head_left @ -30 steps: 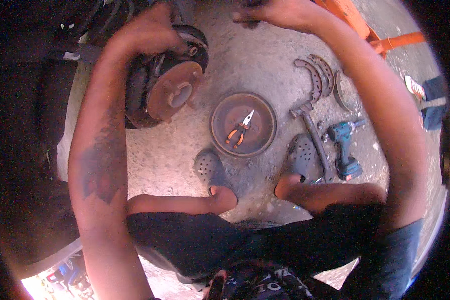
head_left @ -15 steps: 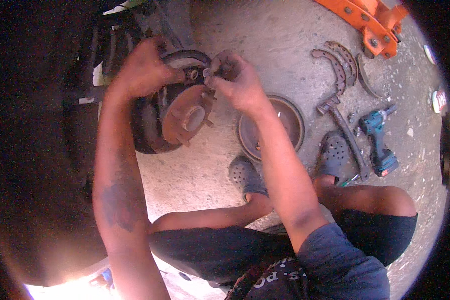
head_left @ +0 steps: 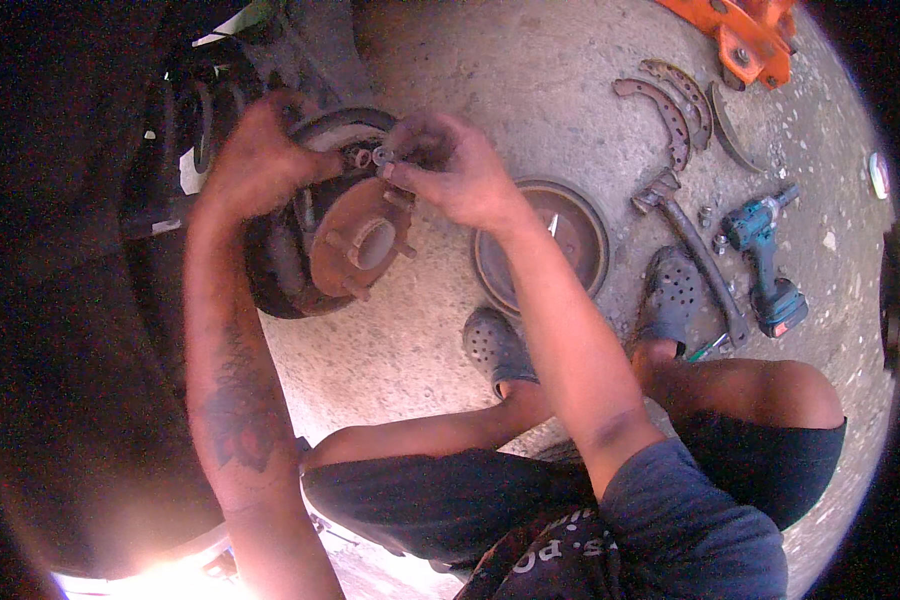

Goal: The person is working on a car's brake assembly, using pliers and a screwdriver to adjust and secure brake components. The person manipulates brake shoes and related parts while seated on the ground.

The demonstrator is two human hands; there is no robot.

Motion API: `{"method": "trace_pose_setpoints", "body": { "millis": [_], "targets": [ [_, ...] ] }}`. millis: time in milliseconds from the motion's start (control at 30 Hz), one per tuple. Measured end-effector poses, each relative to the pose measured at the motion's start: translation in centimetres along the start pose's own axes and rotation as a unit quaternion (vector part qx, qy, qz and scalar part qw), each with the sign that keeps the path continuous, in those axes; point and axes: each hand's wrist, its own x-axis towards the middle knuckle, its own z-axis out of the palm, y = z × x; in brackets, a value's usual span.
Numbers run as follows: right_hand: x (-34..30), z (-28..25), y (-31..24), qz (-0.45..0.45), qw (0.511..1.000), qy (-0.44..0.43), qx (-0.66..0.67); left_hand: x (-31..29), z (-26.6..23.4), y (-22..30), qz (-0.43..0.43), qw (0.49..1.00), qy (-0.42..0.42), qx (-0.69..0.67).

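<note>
At the upper left is a drum brake assembly with a rusty wheel hub [head_left: 332, 262], its studs pointing outward. A curved brake shoe [head_left: 345, 122] sits along the top of the dark backing plate [head_left: 275, 265]. My left hand [head_left: 260, 160] is wrapped over the assembly's upper edge, its thumb beside a small coil spring [head_left: 362, 158] and some of its fingers hidden behind. Between the thumb and fingers of my right hand [head_left: 450, 165] is a small round metal washer [head_left: 381, 157], held right by the spring's outer end.
A brake drum [head_left: 595, 245] lies on the concrete by my shoes. Further right are old brake shoes [head_left: 675, 120], a long wrench-like bar [head_left: 700, 255], a teal cordless impact driver [head_left: 755, 235] and small nuts [head_left: 720, 243]. An orange metal frame [head_left: 750, 40] stands at the far right.
The whole view has shifted slightly. My right hand keeps its pinch on the washer near the spring, and my left hand still grips the assembly.
</note>
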Motion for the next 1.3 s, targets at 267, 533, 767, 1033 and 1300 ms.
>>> {"method": "trace_pose_setpoints", "body": {
  "millis": [267,533,767,1033,1300],
  "targets": [
    [0.3,0.4,-0.4,-0.004,0.999,-0.033,0.012,0.0,-0.2,0.0,0.017,0.998,-0.030,-0.057],
    [-0.3,1.5,0.2,-0.095,0.980,0.056,-0.164,-0.1,0.0,-0.4,0.021,0.998,-0.031,-0.046],
    [-0.1,1.8,0.3,-0.148,0.964,0.090,-0.202,0.1,-0.1,-1.4,0.038,0.997,-0.041,-0.057],
    [-0.1,1.7,-0.4,-0.189,0.940,0.093,-0.268,-0.2,-0.2,-0.8,0.011,0.999,-0.013,-0.028],
    [-0.3,2.1,-0.4,-0.227,0.909,0.138,-0.319,-0.2,-0.2,-0.1,0.020,0.999,-0.029,-0.041]
  ]
}}
